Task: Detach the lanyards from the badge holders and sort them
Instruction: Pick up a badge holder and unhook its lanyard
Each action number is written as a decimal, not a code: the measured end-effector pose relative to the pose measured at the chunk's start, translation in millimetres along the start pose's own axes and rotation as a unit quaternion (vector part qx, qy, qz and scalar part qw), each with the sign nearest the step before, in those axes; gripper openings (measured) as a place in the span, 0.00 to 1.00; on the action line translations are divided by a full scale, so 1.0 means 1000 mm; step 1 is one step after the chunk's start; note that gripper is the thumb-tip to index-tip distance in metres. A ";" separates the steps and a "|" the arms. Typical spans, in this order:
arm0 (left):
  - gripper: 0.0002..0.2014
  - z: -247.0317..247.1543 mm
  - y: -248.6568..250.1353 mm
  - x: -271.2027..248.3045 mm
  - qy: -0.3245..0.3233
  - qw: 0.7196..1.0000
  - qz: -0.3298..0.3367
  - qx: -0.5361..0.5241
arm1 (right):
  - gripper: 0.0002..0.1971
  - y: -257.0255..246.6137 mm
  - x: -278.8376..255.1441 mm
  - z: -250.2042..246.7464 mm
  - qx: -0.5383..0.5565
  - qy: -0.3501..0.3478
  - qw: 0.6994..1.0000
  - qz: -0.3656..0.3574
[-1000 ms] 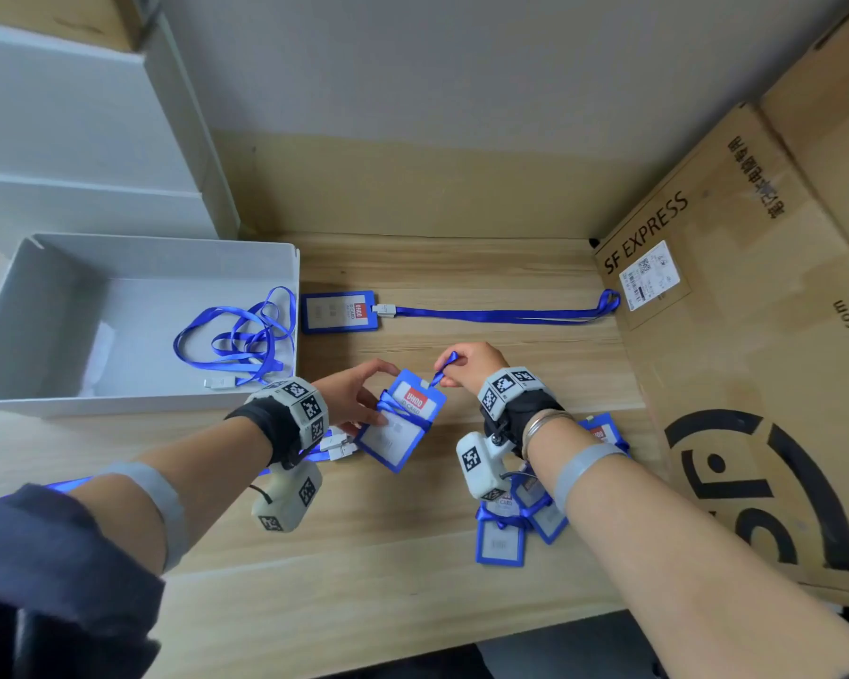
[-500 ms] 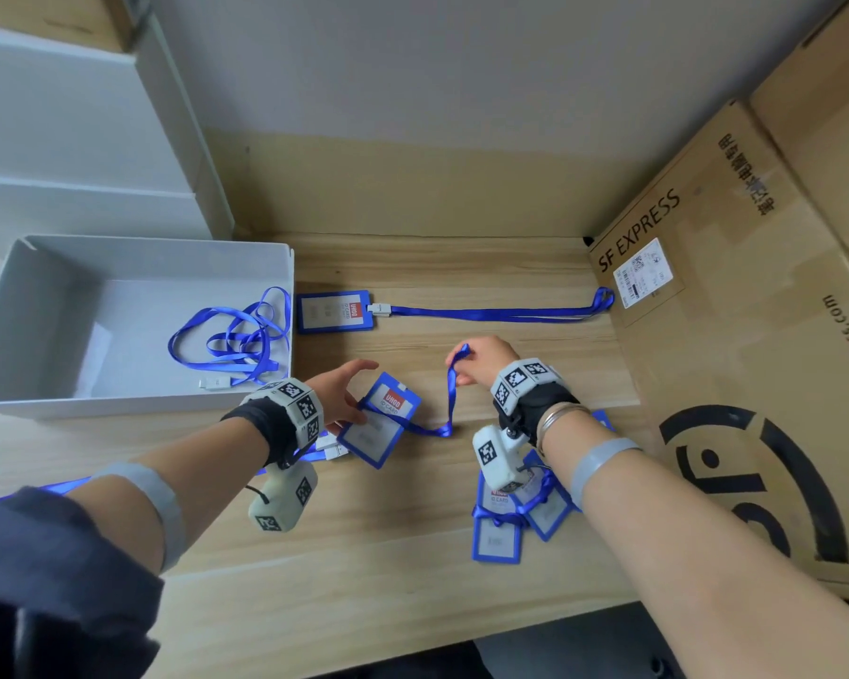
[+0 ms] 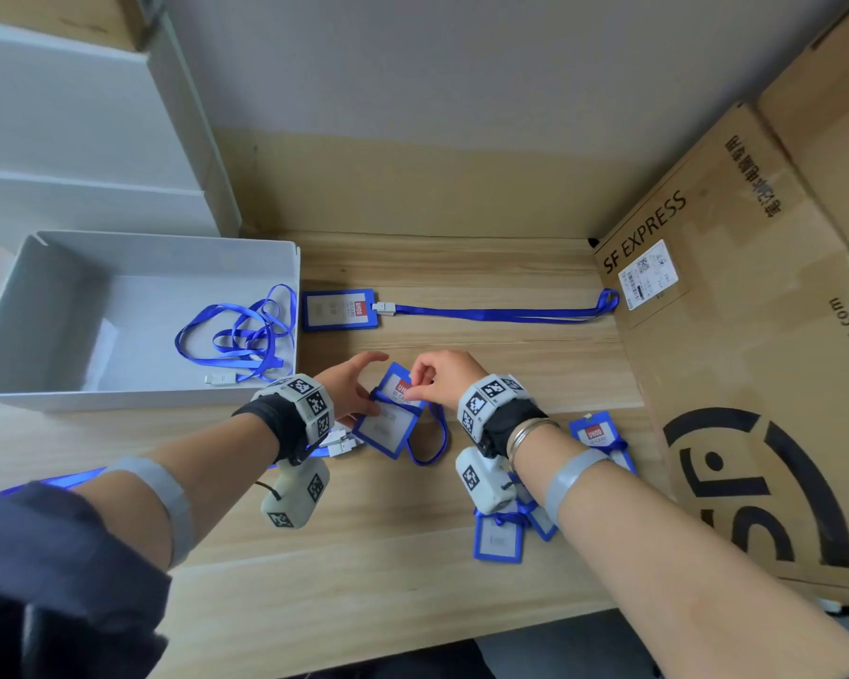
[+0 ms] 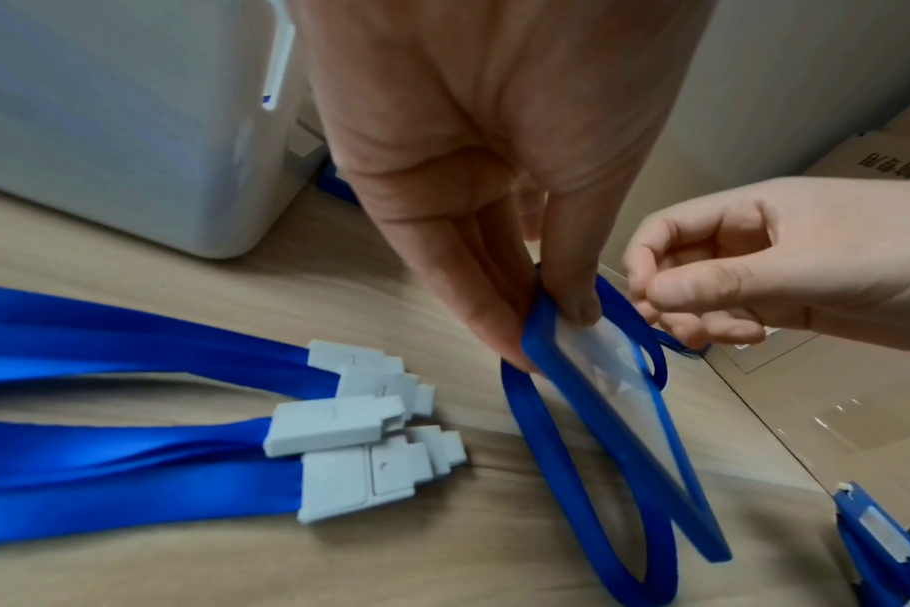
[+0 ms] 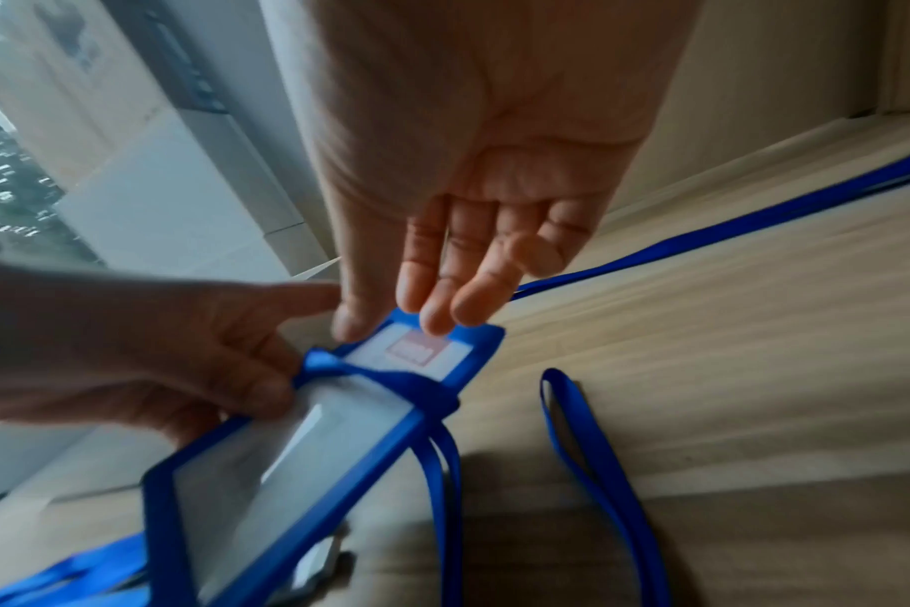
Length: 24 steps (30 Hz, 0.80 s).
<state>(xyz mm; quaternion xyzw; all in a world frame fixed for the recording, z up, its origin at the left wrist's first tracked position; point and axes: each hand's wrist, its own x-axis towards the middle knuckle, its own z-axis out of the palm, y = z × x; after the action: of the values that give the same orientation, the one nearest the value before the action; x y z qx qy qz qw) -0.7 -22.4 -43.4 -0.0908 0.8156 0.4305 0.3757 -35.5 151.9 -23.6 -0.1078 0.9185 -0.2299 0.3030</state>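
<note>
Moved: right hand is coming back in from holding the lanyard loop up and out; it is now sitting at the top of the badge holder.
Right fingers: curling, fingertips pinching the holder's top edge by the red label.
Left fingers: left hand is gripping the holder's left edge, thumb on the face, fingers behind.
Holder: tilting, lifted just above the table, between both hands.
Lanyard: blue lanyard is wrapping across the holder's front and looping down right of it onto the wood.
Left of holder: loose lanyards with grey clips are lying on the table.
Bin: grey bin is holding 1 tangle of blue lanyards.
Pile: more badge holders are lying under the right wrist.
</note>
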 end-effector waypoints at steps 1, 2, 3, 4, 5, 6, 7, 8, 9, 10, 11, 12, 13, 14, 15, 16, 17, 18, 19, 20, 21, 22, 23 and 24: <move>0.36 0.001 0.001 0.000 0.000 1.000 0.004 -0.001 | 0.11 -0.004 -0.001 0.002 -0.003 -0.004 1.000 -0.003; 0.36 0.001 0.002 0.000 -0.003 1.000 0.006 -0.003 | 0.13 -0.008 -0.002 0.003 -0.012 -0.009 1.000 -0.007; 0.36 0.001 0.002 -0.001 -0.008 1.000 0.007 -0.004 | 0.12 -0.010 -0.002 0.005 -0.024 -0.014 1.000 -0.013; 0.36 0.001 0.003 -0.001 -0.013 1.000 0.007 -0.004 | 0.10 -0.012 -0.002 0.007 -0.041 -0.018 0.999 -0.017; 0.35 0.001 0.003 -0.002 -0.015 1.000 0.006 -0.003 | 0.07 -0.013 -0.002 0.008 -0.056 -0.018 0.998 -0.020; 0.35 0.001 0.003 -0.003 -0.017 1.000 0.006 0.000 | 0.06 -0.013 -0.002 0.008 -0.067 -0.015 0.997 -0.019; 0.35 0.001 0.002 -0.004 -0.016 1.000 0.006 0.002 | 0.06 -0.011 -0.002 0.009 -0.071 -0.008 0.997 -0.017; 0.34 0.000 0.000 -0.005 -0.015 1.000 0.005 0.003 | 0.06 -0.010 -0.002 0.009 -0.071 -0.001 0.997 -0.010; 0.33 0.000 -0.001 -0.006 -0.014 1.000 0.005 0.002 | 0.07 -0.007 -0.002 0.008 -0.068 0.007 0.998 -0.002; 0.32 -0.001 -0.003 -0.007 -0.014 1.000 0.004 0.001 | 0.08 -0.004 -0.002 0.007 -0.067 0.013 0.998 0.009; 0.31 -0.001 -0.005 -0.008 -0.013 1.000 0.003 0.005 | 0.10 0.000 -0.001 0.006 -0.063 0.021 0.998 0.017; 0.28 -0.002 -0.006 -0.009 -0.011 1.000 0.002 0.011 | 0.11 0.004 -0.001 0.005 -0.061 0.024 0.997 0.026; 0.26 -0.002 -0.007 -0.011 -0.009 1.000 0.003 0.019 | 0.13 0.008 0.000 0.005 -0.059 0.025 0.997 0.032; 0.24 -0.002 -0.008 -0.012 -0.006 1.000 0.005 0.027 | 0.13 0.009 0.000 0.004 -0.059 0.022 0.997 0.040; 0.23 -0.002 -0.008 -0.013 -0.001 0.999 0.008 0.035 | 0.14 0.012 0.000 0.005 -0.058 0.021 0.997 0.044; 0.22 -0.002 -0.009 -0.013 0.006 0.999 0.011 0.041 | 0.14 0.012 0.000 0.005 -0.057 0.023 0.997 0.050; 0.22 -0.002 -0.009 -0.013 0.011 0.999 0.014 0.046 | 0.14 0.014 0.000 0.005 -0.055 0.030 0.997 0.053; 0.21 -0.002 -0.009 -0.013 0.013 0.999 0.016 0.050 | 0.14 0.013 0.000 0.005 -0.054 0.035 0.996 0.063; 0.19 -0.002 -0.009 -0.013 0.008 0.998 0.016 0.057 | 0.14 0.014 0.001 0.005 -0.051 0.039 0.996 0.069; 0.18 -0.003 -0.009 -0.014 0.001 0.998 0.017 0.067 | 0.14 0.014 0.001 0.005 -0.049 0.039 0.995 0.080; 0.16 -0.004 -0.009 -0.013 -0.006 0.997 0.016 0.080 | 0.15 0.014 0.001 0.005 -0.047 0.040 0.994 0.086; 0.14 -0.005 -0.009 -0.013 -0.012 0.996 0.016 0.092 | 0.15 0.013 0.001 0.004 -0.043 0.039 0.994 0.094; 0.12 -0.005 -0.008 -0.013 -0.018 0.994 0.014 0.104 | 0.15 0.014 0.001 0.005 -0.037 0.035 0.994 0.094; 0.11 -0.006 -0.008 -0.013 -0.024 0.993 0.012 0.114 | 0.15 0.014 0.000 0.005 -0.030 0.027 0.995 0.091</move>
<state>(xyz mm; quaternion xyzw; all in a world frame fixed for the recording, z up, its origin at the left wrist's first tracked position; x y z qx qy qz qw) 9.4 -34.5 -37.4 -0.0271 0.8509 0.3417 0.3982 -33.6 161.9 -33.8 -0.0261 0.9387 -0.1768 0.2949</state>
